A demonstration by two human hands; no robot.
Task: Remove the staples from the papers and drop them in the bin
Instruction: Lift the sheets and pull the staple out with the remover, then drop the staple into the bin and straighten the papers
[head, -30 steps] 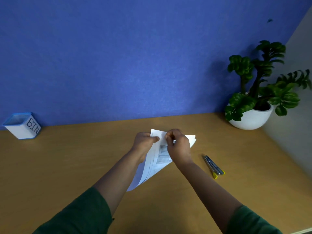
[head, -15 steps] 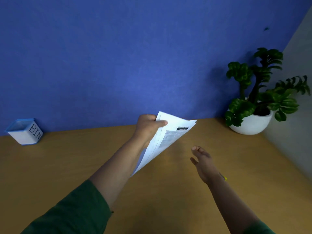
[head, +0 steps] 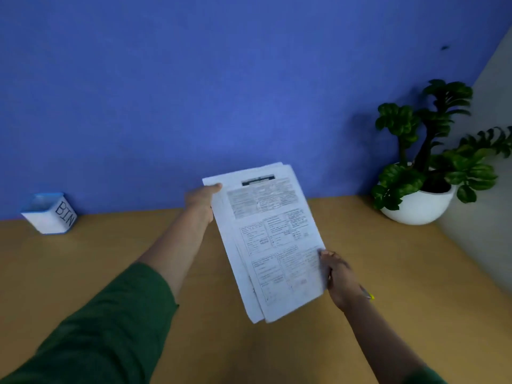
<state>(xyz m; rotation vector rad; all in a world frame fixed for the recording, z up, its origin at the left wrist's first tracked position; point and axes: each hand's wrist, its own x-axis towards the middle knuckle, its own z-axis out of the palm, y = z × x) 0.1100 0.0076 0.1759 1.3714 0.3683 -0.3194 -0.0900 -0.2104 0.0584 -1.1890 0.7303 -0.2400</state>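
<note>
A stack of printed white papers (head: 273, 239) is held up above the wooden desk (head: 415, 286), printed side facing me. My left hand (head: 201, 202) grips the stack's top left corner, thumb on the front. My right hand (head: 339, 278) holds the lower right edge, fingers curled round it. No staple can be made out on the blurred sheets. The white bin (head: 50, 213) with a blue rim, marked BIN, stands at the desk's far left against the blue wall. The staple remover is almost hidden behind my right wrist; only its yellow tip (head: 370, 296) shows.
A potted green plant (head: 432, 159) in a white bowl stands in the far right corner. A blue wall closes off the back of the desk and a grey wall the right side. Bare desk lies between the bin and the papers.
My right hand, free and open over the desk half a second ago, has taken the papers' lower right edge. The stack has swung round to face me flat.
</note>
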